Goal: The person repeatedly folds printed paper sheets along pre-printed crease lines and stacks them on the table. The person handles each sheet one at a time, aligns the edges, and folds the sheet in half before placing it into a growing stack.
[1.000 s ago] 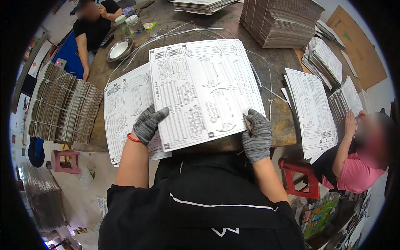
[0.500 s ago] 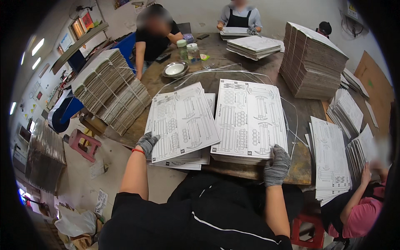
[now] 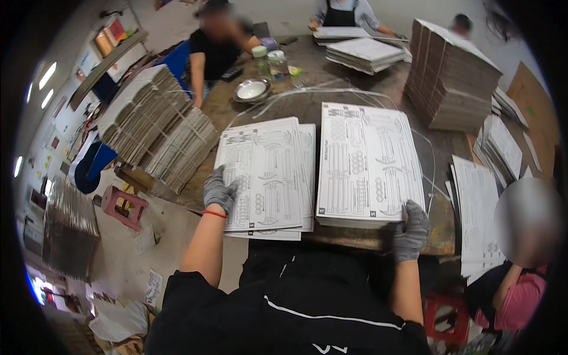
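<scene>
Two piles of printed hardware-diagram sheets lie between the gloved fingers on the work table (image 3: 313,59). The left pile (image 3: 269,171), its layers slightly fanned, extends rightward and away from the left fingers; the right pile (image 3: 367,157), thicker and more squarely stacked, extends leftward and away from the right fingers. A narrow gap separates their top sheets.

The left hand (image 3: 220,190), in a grey knitted glove with a red band (image 3: 214,213) at the wrist, rests on the left pile's left margin, fingers slightly parted; whether they pinch any sheets cannot be told. The right hand (image 3: 411,234), similarly gloved, has its fingers bent together at the right pile's near right corner; their grip, too, cannot be told.

Beyond both sets of fingertips, a pale strapping band (image 3: 355,90) arcs around the piles; farther off are a shallow round bowl (image 3: 251,90) and two lidded jars (image 3: 269,64). Left of the left fingers stands a corded paper bundle (image 3: 160,127), with a pink stool (image 3: 110,200) below it on the floor. Far beyond the right fingers rises a tall corded stack (image 3: 447,77). Right of those fingers lie further printed sheets (image 3: 476,216), near a co-worker in pink (image 3: 520,299).
</scene>
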Motion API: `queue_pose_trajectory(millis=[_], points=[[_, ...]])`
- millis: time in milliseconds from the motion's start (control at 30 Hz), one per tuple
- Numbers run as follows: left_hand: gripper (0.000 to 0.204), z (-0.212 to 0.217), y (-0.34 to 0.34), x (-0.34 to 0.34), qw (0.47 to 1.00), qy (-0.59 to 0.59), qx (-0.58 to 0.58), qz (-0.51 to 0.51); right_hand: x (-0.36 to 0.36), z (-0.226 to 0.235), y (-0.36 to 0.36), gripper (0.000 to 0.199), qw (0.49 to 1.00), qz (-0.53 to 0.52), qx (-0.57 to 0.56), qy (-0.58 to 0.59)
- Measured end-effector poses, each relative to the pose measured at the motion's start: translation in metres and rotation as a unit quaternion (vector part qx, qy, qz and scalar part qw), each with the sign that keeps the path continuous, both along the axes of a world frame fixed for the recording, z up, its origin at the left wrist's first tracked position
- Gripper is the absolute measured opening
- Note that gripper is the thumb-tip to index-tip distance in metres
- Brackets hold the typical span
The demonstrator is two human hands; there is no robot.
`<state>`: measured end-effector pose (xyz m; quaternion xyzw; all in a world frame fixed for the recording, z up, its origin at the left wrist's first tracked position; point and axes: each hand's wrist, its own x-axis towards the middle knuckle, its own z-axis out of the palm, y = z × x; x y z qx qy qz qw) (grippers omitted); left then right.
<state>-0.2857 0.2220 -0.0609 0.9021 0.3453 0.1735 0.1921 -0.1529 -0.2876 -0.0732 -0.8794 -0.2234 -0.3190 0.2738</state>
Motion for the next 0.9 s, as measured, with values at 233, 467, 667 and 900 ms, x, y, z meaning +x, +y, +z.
queue_pose_trajectory(millis=[233, 467, 667, 900], points=[[0.074, -0.001, -0.144, 0.107, 0.881, -0.170, -0.247, -0.364, 0.000, 0.023, 0.002, 0.045, 0.997, 0.036, 0.001, 0.064], [0.075, 0.013, -0.193, 0.137, 0.919, -0.047, -0.113, -0.375, 0.001, 0.041, -0.009, 0.045, 0.991, 0.045, -0.027, 0.119], [0.072, 0.055, -0.177, 0.171, 0.927, -0.092, -0.056, -0.359, -0.001, 0.044, -0.011, 0.047, 0.983, 0.059, 0.118, 0.128], [0.064, 0.068, -0.232, 0.278, 0.899, -0.081, 0.045, -0.429, 0.009, 0.068, 0.038, 0.041, 0.880, 0.163, 0.290, 0.339]])
